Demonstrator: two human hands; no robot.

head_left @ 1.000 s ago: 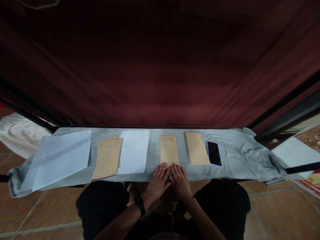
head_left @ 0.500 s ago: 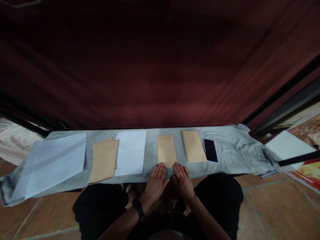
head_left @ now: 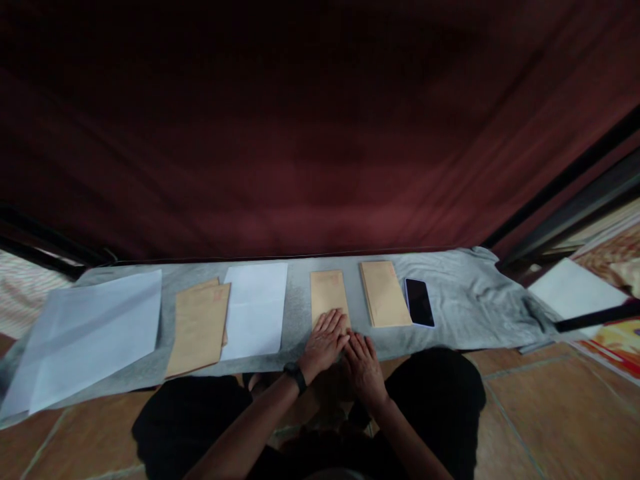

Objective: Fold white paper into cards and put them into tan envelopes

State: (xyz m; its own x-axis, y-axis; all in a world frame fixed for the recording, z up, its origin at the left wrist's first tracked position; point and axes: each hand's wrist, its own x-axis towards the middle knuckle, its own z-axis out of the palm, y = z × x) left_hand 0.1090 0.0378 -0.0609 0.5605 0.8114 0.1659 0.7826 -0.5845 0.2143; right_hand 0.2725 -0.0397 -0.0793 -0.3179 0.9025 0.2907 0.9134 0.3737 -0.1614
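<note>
A single brown envelope (head_left: 327,288) lies flat on the grey cloth in front of me, with faint red print near its top right. My left hand (head_left: 326,339) rests flat across its lower half, fingers stretched out and pointing away from me. At the envelope's lower right corner, my right hand (head_left: 363,367) touches with its fingertips, fingers extended. To the right is a stack of brown envelopes (head_left: 385,293). On the left, a few more brown envelopes (head_left: 200,327) partly overlap a creased white sheet (head_left: 256,307). Neither hand grasps anything.
The grey cloth (head_left: 465,300) covers a narrow bench against a dark red curtain (head_left: 320,167). A phone (head_left: 419,302) lies right of the envelope stack. Large white sheets (head_left: 100,333) cover the left end. Dark bars (head_left: 595,317) stand at the right side, above a tiled floor.
My left hand has slid forward onto the envelope's lower half. My right hand stays by the lower right corner, slightly lower. The view has shifted a little.
</note>
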